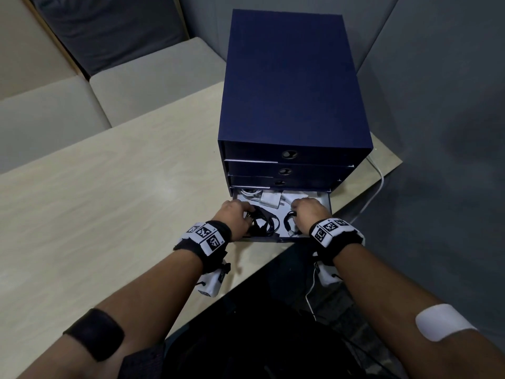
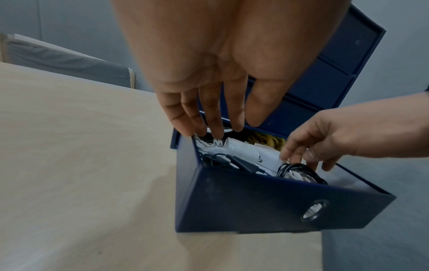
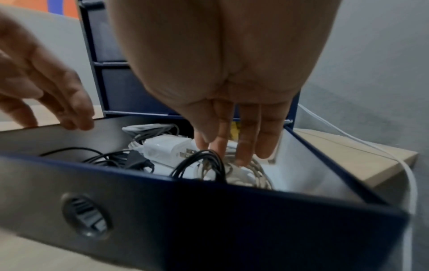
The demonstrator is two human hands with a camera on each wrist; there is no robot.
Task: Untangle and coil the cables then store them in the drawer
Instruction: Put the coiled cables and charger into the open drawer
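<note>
**Both your hands are down in the open bottom drawer, over the cables**

Your bottom drawer [image 1: 326,199] is pulled out of the dark blue drawer unit [image 1: 289,86], which stands on the pale wooden table [image 1: 109,187]. The three drawers above it are pushed in. The open drawer is dark blue outside and white inside, with a round metal-rimmed finger hole [image 2: 314,210] in its front.

Inside, a loosely bundled black cable [image 1: 263,222] lies at the left, with a black plug body on it. At the right lies a small black coil [image 3: 204,163] on top of a coiled white cable [image 3: 253,172]. Behind them sits a white charger block [image 3: 166,148], prongs toward the front, and a further grey-white coil [image 3: 148,129] at the back left. Something yellow shows at the very back (too small to tell what).

Your left hand [image 1: 235,217] reaches in over the left wall with fingers straight and slightly spread, its fingertips down by the cables at the back left; it grips nothing. Your right hand [image 1: 308,214] hangs over the right coils, fingers straight and close together, tips at the white cable, nothing clasped.

Your wristbands carry black-and-white square markers; the figures on them cannot be read for sure. Another white cable [image 1: 378,181] trails off the table's right edge.
</note>
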